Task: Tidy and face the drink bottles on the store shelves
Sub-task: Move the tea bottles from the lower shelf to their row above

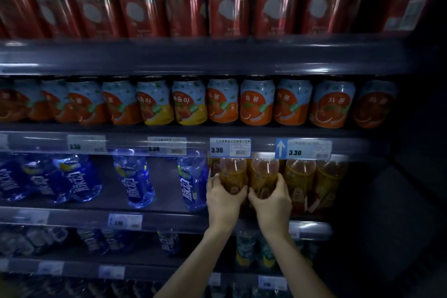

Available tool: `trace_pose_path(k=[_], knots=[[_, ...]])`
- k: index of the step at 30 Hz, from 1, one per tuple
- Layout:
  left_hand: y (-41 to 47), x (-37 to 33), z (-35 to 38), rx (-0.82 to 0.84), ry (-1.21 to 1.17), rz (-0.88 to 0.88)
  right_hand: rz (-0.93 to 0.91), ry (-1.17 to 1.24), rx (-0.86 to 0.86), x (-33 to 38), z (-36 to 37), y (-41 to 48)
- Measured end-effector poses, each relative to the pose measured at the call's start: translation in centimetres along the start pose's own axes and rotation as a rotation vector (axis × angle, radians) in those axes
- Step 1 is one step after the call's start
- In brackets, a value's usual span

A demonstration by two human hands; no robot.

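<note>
Several amber drink bottles stand in a row on the third shelf from the top, right of centre. My left hand (pixel 223 197) wraps around the lower part of the leftmost amber bottle (pixel 232 173). My right hand (pixel 272 201) grips the amber bottle beside it (pixel 263 173). Two more amber bottles (pixel 300 179) stand upright to the right. Left of my hands on the same shelf stand blue bottles (pixel 192 184), some tilted, with gaps between them.
Above is a row of orange and blue cans (pixel 223 101), and higher up tall red bottles (pixel 227 2). Price tags (pixel 230 147) line the shelf edge (pixel 263 144). Lower shelves hold more blue and green bottles (pixel 245 249). The far right is dark.
</note>
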State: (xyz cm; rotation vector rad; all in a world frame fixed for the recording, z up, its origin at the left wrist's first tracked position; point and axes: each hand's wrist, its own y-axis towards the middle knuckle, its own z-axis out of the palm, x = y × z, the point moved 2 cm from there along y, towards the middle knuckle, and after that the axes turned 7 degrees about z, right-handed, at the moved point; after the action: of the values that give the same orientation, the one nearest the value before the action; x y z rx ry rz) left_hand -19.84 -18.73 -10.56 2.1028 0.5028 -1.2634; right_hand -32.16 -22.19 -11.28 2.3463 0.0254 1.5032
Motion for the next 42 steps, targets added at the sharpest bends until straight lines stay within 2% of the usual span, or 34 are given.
trace_pose_path(k=[6, 15, 25, 35, 42], knots=[[-0.3, 0.6, 0.0, 0.013, -0.004, -0.035, 0.016, -0.061, 0.015, -0.2, 0.5, -0.2], [-1.1, 1.1, -0.5, -0.006, 0.009, 0.048, 0.078, -0.098, -0.035, -0.9, 0.3, -1.8], [-0.6, 1.6, -0.4, 0.06, 0.011, 0.062, 0.067, -0.204, -0.052, -0.7, -0.2, -2.2], [-1.1, 1.1, -0.4, 0.123, -0.012, 0.033, 0.071, -0.162, -0.069, -0.5, 0.0, -3.6], [-3.2, 0.8, -2.2, 0.044, 0.048, 0.083, -0.009, -0.13, -0.104, 0.1, -0.7, -5.4]])
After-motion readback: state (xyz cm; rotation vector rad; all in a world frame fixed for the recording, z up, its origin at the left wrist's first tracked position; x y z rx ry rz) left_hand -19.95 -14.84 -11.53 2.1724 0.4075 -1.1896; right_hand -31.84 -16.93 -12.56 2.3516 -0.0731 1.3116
